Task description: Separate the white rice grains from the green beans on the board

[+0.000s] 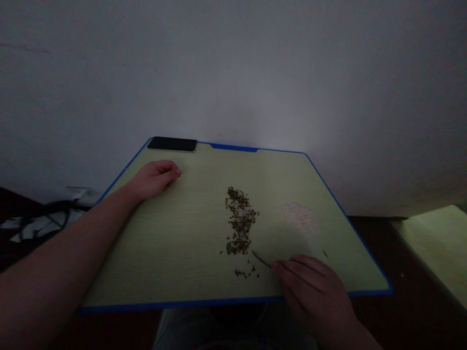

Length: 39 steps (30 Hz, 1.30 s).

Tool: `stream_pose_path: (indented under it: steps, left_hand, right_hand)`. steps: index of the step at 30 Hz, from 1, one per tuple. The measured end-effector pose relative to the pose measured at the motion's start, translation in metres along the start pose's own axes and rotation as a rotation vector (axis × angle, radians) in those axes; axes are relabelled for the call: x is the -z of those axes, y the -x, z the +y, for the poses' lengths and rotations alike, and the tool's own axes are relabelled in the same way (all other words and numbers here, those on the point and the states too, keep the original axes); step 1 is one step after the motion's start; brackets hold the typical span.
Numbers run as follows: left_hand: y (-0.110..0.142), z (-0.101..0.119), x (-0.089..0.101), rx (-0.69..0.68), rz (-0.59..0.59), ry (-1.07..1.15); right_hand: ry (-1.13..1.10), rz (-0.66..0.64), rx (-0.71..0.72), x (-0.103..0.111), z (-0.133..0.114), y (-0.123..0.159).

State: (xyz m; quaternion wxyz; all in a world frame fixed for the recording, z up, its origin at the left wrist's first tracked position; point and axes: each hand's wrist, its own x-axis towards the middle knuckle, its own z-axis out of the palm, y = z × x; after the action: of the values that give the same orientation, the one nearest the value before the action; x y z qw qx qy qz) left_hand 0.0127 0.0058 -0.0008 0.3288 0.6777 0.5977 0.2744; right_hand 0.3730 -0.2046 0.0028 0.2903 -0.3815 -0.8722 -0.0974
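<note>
My right hand [314,287] is closed around a thin, dark, slightly curved tool [261,259] near the front edge of the table. The tool's narrow tip points left, just beside the lower end of a long scatter of small greenish-brown beans [239,247]. Pale grains are mixed among the beans in the middle of that scatter. A flat heap of pale, rice-like grains [299,217] lies beyond my right hand. My left hand [156,177] rests on the table's left side, its fingers loosely curled together, with nothing visible in them.
The pale table [193,272] has a blue rim and stands against a grey wall. A black phone [172,144] lies at its far left corner. One small dark sliver [325,253] is near the right edge. Dark cables [47,214] are at the left beyond the table.
</note>
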Motion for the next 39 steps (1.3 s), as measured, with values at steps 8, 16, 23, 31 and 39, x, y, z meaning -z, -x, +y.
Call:
stream_pose_path:
  steps: [8, 16, 23, 31, 39]
  left_hand:
    - [0.000, -0.003, 0.000, 0.003, -0.003, 0.010]
    - [0.001, 0.000, 0.000, 0.007, -0.001, 0.002]
    - [-0.001, -0.004, -0.001, -0.008, 0.002, 0.011]
    - [0.000, -0.003, -0.001, 0.001, 0.005, -0.002]
    - [0.001, -0.003, 0.000, -0.008, -0.011, 0.021]
  right_hand:
    - [-0.027, 0.019, -0.007, 0.003, -0.004, -0.005]
    - [-0.102, 0.018, 0.019, 0.001, -0.015, -0.009]
    - [-0.019, 0.000, -0.009, -0.006, -0.017, -0.001]
    - [0.036, 0.010, -0.025, -0.004, -0.002, 0.001]
    - [-0.005, 0.014, -0.049, -0.009, 0.002, -0.006]
